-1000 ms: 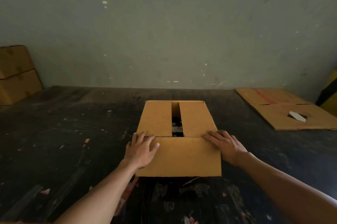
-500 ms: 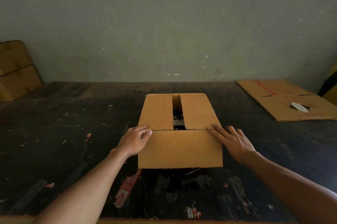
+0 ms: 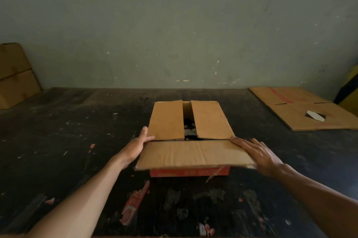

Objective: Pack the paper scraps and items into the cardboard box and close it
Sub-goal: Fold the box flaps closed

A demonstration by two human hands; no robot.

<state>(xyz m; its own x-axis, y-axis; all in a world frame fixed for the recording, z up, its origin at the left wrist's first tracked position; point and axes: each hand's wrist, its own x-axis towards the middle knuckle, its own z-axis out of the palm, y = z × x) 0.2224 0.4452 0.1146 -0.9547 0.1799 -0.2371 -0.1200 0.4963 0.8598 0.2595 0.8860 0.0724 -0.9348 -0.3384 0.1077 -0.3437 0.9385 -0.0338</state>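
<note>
The cardboard box (image 3: 209, 119) stands mid-table with its two side flaps folded in; a narrow gap between them shows dark and white scraps (image 3: 190, 130) inside. Its near flap (image 3: 193, 154) is lifted almost level, and a red printed strip of the box front (image 3: 186, 173) shows below it. My left hand (image 3: 136, 145) grips the flap's left end, thumb up by the left side flap. My right hand (image 3: 258, 153) lies over the flap's right end with fingers spread on top; its thumb is hidden.
A flattened cardboard sheet (image 3: 302, 113) with a white piece (image 3: 315, 116) lies at the back right, beside a yellow-and-black object (image 3: 349, 90). Stacked boxes (image 3: 14, 75) stand at the far left. A red label scrap (image 3: 133, 203) lies on the dark table (image 3: 67, 140) near me.
The near flap hung down over the box front; now both hands have swung it up almost level, uncovering the red strip on the front.
</note>
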